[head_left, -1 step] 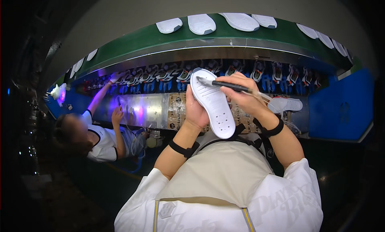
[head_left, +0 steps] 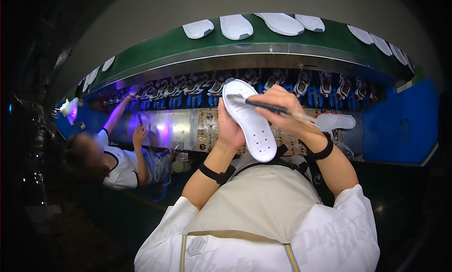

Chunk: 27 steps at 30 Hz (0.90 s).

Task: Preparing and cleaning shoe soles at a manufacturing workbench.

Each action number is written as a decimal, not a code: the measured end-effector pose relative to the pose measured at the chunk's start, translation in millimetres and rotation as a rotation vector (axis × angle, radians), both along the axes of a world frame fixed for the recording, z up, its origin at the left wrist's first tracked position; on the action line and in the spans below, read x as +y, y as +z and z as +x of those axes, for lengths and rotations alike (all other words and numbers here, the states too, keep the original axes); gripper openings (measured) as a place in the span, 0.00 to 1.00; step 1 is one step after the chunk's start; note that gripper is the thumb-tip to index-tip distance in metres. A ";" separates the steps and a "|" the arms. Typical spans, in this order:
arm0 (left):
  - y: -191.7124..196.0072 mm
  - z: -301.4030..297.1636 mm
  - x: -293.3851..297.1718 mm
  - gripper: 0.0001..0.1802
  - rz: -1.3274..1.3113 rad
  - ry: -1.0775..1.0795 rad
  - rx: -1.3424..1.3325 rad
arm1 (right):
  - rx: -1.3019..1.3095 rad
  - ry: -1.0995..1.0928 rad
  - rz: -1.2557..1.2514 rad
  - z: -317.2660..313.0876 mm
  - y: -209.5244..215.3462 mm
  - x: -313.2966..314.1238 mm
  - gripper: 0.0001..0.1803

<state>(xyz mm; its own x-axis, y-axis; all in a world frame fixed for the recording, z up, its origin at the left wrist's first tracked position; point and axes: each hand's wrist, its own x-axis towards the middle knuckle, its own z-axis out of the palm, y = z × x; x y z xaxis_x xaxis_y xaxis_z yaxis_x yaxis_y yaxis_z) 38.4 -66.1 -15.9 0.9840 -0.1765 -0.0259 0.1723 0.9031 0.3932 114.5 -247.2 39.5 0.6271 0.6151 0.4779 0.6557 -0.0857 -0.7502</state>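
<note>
Fingers (head_left: 225, 124) of left hand (head_left: 229, 133) clamped on edge of white sole (head_left: 252, 128), held up tilted before chest. Fingers of right hand (head_left: 285, 114) pinched together round dark brush (head_left: 263, 106), tip laid on upper end of sole.

Head view: no shift against earlier picture; same grip, same tilt, so judged mid-stroke. Counted: one held sole, one brush. One second sole (head_left: 336, 121) just right of it on tabletop (head_left: 179, 131). Four belt soles (head_left: 235, 26) on green belt (head_left: 165, 48) above it, more to either side. One co-worker (head_left: 117, 164) well left.
</note>
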 end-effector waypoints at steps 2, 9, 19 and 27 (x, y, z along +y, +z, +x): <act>-10.2 4.0 5.6 0.39 -0.053 0.167 0.054 | -0.099 0.293 0.019 -5.8 8.3 -1.8 0.16; 18.0 4.5 7.8 0.41 -0.084 0.205 -0.038 | -0.150 0.205 -0.043 -19.3 28.9 1.3 0.15; 49.9 10.4 29.6 0.50 -0.077 0.224 -0.046 | -0.172 0.508 -0.031 -37.0 39.9 2.9 0.18; 66.4 19.0 37.9 0.49 0.024 0.262 -0.217 | -0.218 0.611 -0.066 -32.7 46.4 -4.4 0.20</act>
<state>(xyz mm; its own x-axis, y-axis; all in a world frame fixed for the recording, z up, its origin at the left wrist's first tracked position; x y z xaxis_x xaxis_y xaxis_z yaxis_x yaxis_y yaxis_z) 57.3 -28.2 50.5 0.9788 0.0817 0.1880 -0.1548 0.8958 0.4166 81.8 -251.6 86.0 0.0486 0.8624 0.5038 0.7373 0.3093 -0.6006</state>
